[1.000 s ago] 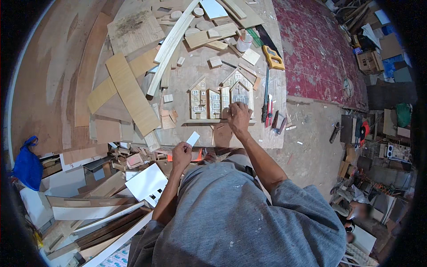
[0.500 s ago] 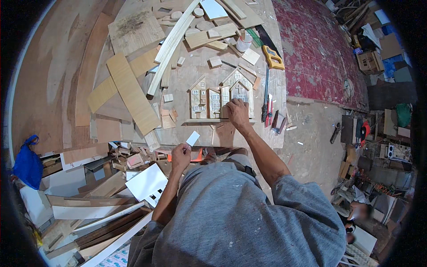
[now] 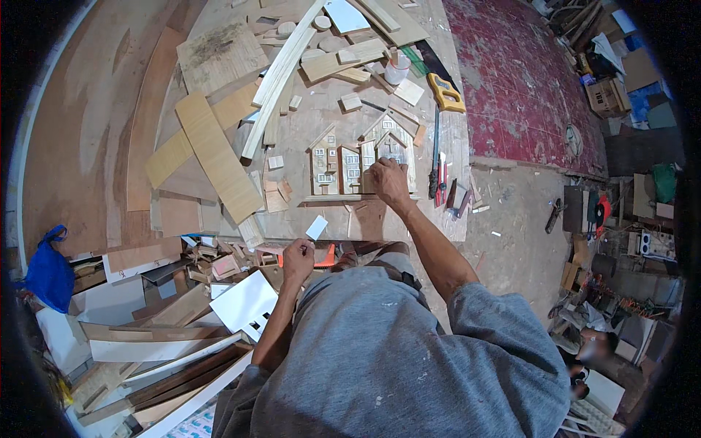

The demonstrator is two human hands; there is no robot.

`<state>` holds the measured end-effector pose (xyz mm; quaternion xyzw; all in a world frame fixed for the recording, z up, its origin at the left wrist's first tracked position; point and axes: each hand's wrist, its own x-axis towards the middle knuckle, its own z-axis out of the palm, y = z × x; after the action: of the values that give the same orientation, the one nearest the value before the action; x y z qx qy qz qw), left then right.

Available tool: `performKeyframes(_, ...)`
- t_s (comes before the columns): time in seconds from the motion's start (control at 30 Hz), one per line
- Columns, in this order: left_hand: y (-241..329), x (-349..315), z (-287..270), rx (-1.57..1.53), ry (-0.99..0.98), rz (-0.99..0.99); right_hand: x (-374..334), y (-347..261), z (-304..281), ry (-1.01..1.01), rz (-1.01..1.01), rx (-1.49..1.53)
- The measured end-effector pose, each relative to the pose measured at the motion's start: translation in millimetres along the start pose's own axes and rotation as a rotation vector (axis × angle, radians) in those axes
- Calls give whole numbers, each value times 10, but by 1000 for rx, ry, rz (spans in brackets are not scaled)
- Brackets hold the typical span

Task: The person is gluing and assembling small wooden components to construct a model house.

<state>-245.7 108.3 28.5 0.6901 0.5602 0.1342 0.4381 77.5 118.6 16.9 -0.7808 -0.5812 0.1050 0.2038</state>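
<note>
Evidently, fingers of the left hand [image 3: 298, 260] pinch a light-looking white card [image 3: 317, 228]; the right hand's [image 3: 391, 182] fingers, spacing unclear, touch the wooden house model [image 3: 352, 168] on the desk [image 3: 281, 226], probably stiff with fragile trim, best held by its base.

The right hand [image 3: 391, 180] hides part of the right-hand house [image 3: 404, 155], and its own fingertips are too small to make out, so its grip cannot be told. The left hand [image 3: 298, 259] covers part of an orange thing [image 3: 326, 255], perhaps a seat. The card [image 3: 317, 227] is too small to show any marks. The left forearm [image 3: 275, 339] overlaps a white board [image 3: 244, 303]. The lower edge cuts off the shirt [image 3: 394, 350]; a person [image 3: 595, 344] at lower right is blurred.
</note>
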Motion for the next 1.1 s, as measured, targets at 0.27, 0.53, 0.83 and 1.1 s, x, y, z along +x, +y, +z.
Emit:
performKeyframes(0.27,19,-43,-13,18,26,-23,194,143,-41,83,7,39)
performKeyframes(0.53,-263,-190,-8,-11,57,-46,452,167,-16,5,-137,-14)
performKeyframes(0.83,-191,-214,-39,22,35,-143,534,182,-16,-25,-119,-21)
performKeyframes(1.1,-112,-206,-17,0,61,-103,550,211,-48,-24,-128,-13)
